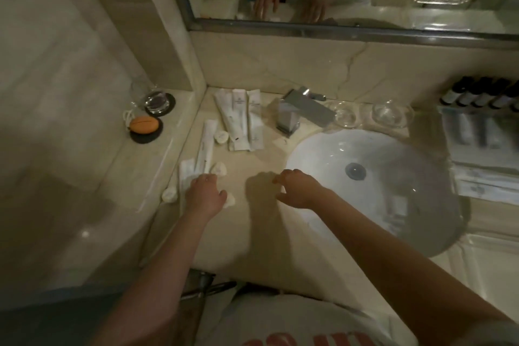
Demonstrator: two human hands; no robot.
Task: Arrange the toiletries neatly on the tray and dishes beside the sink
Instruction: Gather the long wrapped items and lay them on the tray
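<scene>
- While the long white paper toiletry sachets [196, 165] lie scattered on the beige marble counter [252, 233] left of the white oval sink [393, 191], the left hand [206, 196] lays its fingertips on the near ones, probably to gather them. I cannot tell whether it pinches any.
- The right hand [300, 191] hovers beside it, fingers loosely curled, holding nothing.
- Two clear glass dishes [344, 113] sit far, by the chrome tap [295, 112]; the clear tray [477, 174] below the dark bottles [477, 95] sits right.

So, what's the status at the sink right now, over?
Left hand on white sachets, grip unclear; right hand empty over counter. Glass dishes bare. Faucet stands between sachets and dishes.
</scene>
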